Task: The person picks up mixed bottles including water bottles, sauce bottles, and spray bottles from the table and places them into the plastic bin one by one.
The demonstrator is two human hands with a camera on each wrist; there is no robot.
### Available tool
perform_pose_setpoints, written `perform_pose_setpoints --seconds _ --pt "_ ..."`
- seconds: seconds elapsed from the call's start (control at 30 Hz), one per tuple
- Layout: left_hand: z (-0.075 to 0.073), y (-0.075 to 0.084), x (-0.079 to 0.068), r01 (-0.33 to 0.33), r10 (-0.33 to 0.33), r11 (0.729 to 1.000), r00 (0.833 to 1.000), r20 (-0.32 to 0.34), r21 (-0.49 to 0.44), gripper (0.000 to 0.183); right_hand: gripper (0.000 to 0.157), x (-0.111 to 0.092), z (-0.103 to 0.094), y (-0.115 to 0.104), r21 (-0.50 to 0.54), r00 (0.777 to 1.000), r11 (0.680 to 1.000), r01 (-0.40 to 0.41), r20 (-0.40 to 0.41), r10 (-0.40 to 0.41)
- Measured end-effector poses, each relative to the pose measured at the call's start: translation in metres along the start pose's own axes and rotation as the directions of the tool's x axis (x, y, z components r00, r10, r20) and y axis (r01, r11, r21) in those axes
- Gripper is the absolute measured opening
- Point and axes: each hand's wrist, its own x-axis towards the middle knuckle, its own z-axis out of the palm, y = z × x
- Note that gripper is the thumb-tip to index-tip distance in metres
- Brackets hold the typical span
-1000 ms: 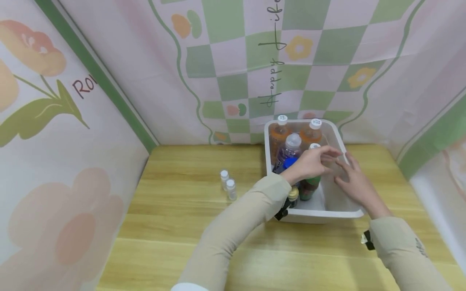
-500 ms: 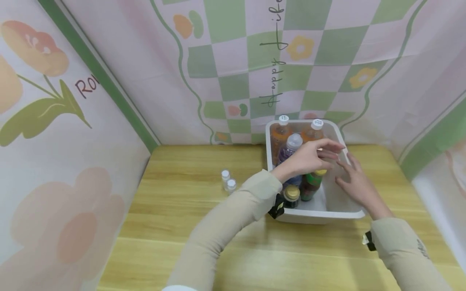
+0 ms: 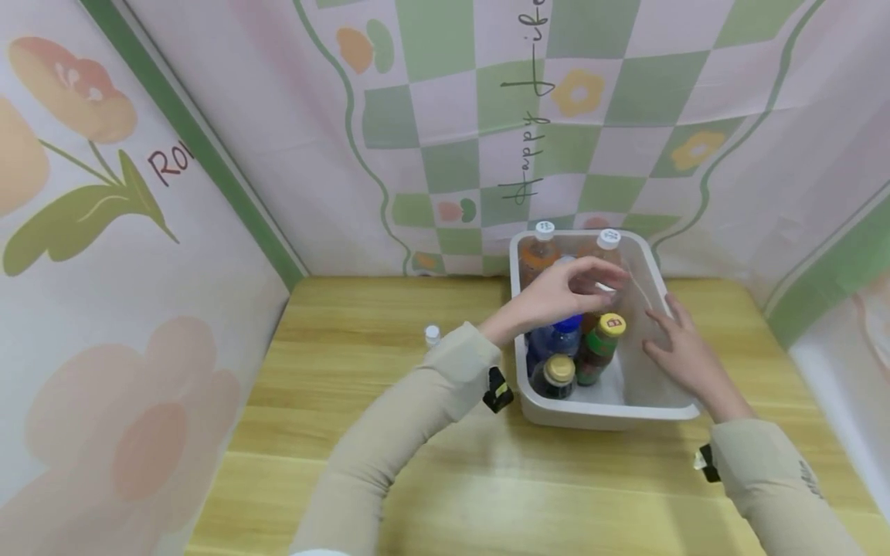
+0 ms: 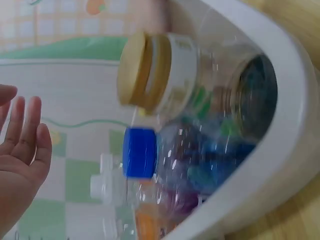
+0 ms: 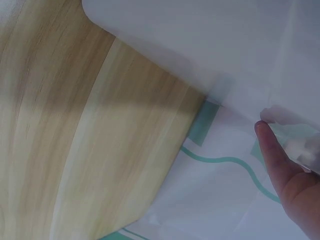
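Observation:
My left hand (image 3: 559,297) hovers over the white plastic bin (image 3: 626,412), fingers loosely bent and holding nothing. In the left wrist view the same hand (image 4: 22,155) is off to the side, palm showing. My right hand (image 3: 688,355) grips the bin's right rim, thumb inside and some fingers over the wall. Below the left hand stand a yellow-capped bottle (image 3: 596,355), a blue-capped bottle (image 3: 562,338) and a gold-lidded jar (image 3: 556,376). Two orange drink bottles with white caps stand at the back, the left bottle (image 3: 538,253) in plainer sight. A purple bottle is mostly hidden.
One small white-capped vial (image 3: 433,335) stands on the wooden table (image 3: 348,363) left of the bin; the left sleeve covers another. A patterned curtain (image 3: 445,139) hangs right behind the table, with another printed sheet (image 3: 125,309) along the left side.
My left hand has drawn back to the left over the bin, uncovering the yellow-capped bottle and gold-lidded jar. Its sleeve now hides one vial. The right hand stays at the rim.

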Motion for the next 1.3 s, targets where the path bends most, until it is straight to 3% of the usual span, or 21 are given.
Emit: perform_pose_setpoints --seconds 0.3,0.47,0.67,0.9,1.3 --pt "-0.036 -0.012 -0.022 0.022 -0.027 0.998 0.996 -0.090 -0.051 0.037 0.055 -0.001 0.001 -0.001 0.002 1.000 1.000 0.003 0.001 -0.003" --pt "-0.060 -0.023 -0.037 0.039 -0.046 0.998 0.985 -0.168 -0.045 0.037 0.055 -0.001 0.001 0.000 0.000 1.000 1.000 0.006 -0.002 -0.006" --pt "-0.084 -0.044 -0.055 0.076 -0.080 0.997 0.956 -0.281 -0.027 0.037 0.056 0.000 0.000 0.000 -0.003 1.000 1.000 -0.003 0.007 0.003" --pt "-0.103 -0.072 -0.076 0.151 -0.173 0.984 0.924 -0.340 -0.090 0.039 0.055 -0.001 0.000 -0.002 -0.009 1.000 1.000 -0.006 0.013 0.006" --pt "-0.108 -0.115 -0.104 0.304 -0.346 0.938 0.861 -0.373 -0.168 0.046 0.054 -0.001 -0.002 -0.003 -0.015 1.000 1.000 -0.006 0.012 0.006"
